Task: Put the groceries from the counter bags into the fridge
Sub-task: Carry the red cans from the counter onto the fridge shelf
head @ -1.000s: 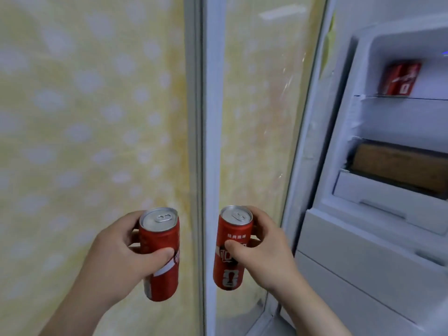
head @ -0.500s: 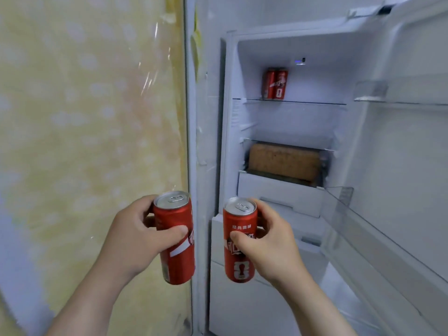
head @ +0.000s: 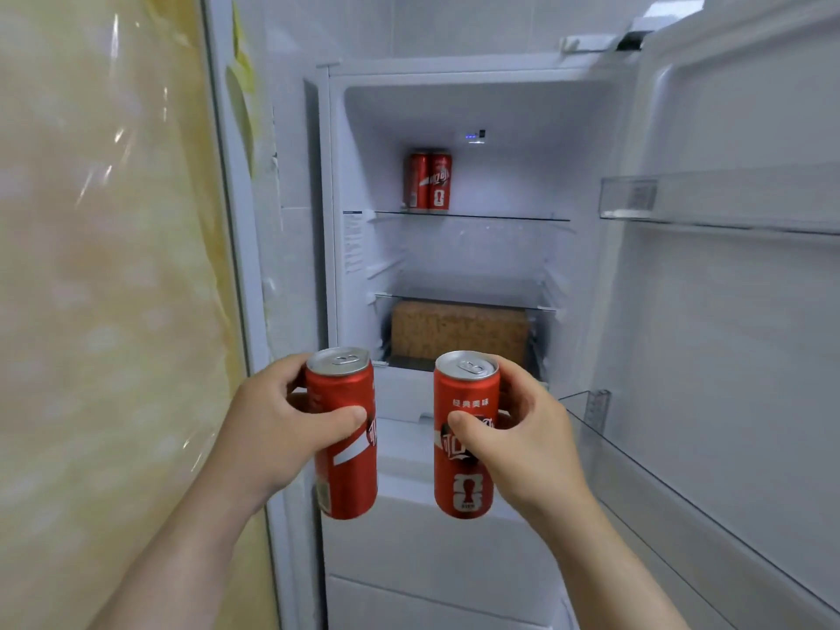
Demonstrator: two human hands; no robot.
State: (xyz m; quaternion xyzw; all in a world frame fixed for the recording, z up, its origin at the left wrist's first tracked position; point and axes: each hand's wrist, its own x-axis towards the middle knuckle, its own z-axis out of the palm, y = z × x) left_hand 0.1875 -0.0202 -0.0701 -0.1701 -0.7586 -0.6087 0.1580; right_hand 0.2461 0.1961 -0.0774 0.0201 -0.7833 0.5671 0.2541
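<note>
Already two cola cans [head: 427, 181] are standing on the top glass shelf [head: 472, 216], near its left edge; we are gripping one more can in our left hand [head: 277, 429] and one in our right hand [head: 532, 443], not yet stored.

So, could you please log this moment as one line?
left hand: holds left can; right hand: holds right can; fridge: open; shelf: two cans

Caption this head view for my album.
Left hand grips left can, right hand grips right can, facing open fridge.
</note>
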